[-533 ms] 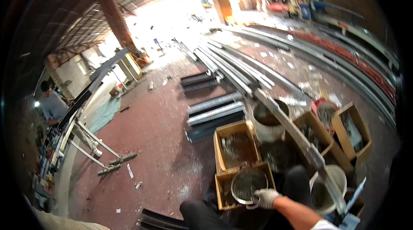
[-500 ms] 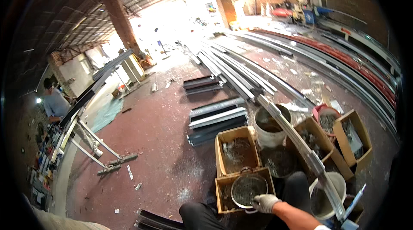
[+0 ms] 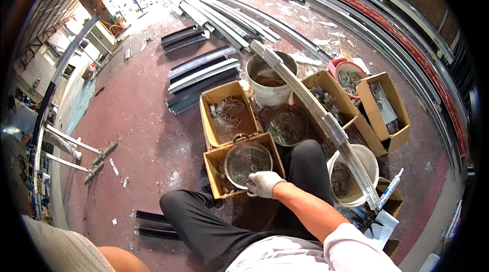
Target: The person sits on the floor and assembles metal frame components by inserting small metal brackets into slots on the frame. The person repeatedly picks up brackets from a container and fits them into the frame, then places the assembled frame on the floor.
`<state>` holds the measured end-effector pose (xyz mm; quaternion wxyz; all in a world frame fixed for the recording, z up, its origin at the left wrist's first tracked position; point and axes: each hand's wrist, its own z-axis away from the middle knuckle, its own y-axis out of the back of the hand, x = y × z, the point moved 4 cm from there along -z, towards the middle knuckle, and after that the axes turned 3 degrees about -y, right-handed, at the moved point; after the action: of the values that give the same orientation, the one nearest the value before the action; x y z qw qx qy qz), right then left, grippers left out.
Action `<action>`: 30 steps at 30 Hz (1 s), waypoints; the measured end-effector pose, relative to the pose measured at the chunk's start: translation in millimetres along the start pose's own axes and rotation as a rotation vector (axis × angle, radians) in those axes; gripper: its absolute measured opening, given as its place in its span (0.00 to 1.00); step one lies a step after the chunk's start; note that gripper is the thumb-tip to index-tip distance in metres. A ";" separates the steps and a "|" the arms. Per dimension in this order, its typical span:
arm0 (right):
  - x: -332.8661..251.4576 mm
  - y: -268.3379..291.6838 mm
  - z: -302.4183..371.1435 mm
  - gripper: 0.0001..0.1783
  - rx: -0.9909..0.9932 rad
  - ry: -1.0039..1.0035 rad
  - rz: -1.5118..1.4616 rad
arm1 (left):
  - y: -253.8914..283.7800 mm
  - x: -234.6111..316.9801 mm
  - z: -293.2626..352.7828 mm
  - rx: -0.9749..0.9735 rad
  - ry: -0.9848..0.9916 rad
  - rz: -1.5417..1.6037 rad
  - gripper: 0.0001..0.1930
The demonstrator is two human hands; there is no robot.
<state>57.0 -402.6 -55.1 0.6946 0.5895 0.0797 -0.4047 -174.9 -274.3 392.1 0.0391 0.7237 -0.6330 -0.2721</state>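
Far to your left a folding stand (image 3: 76,152) lies on the red floor (image 3: 142,134). Your left hand is out of sight. Nearer the middle, a round metal pan (image 3: 247,162) sits in a cardboard box (image 3: 214,162) just in front of your knees. Your gloved right hand (image 3: 264,184) grips the pan's near rim, fingers curled over it. Right of that, a white bucket (image 3: 369,162) stands beside your leg, under a long metal rail (image 3: 316,111).
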 end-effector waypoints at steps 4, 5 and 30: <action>-7.0 4.5 -3.0 0.17 -0.080 -0.016 0.038 | -2.9 -1.5 3.5 -0.024 -0.007 0.016 0.12; -5.9 2.9 -6.5 0.17 -0.095 -0.032 0.022 | -3.9 -0.3 3.1 -0.029 -0.016 0.021 0.12; -11.1 -10.7 -34.5 0.18 -0.195 -0.023 0.109 | -111.4 -9.2 34.4 0.031 0.218 0.448 0.10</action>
<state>55.3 -366.7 -66.7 0.7705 0.5177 0.0788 -0.3634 -90.9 -234.0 321.4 0.1553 0.5907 -0.7740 -0.1673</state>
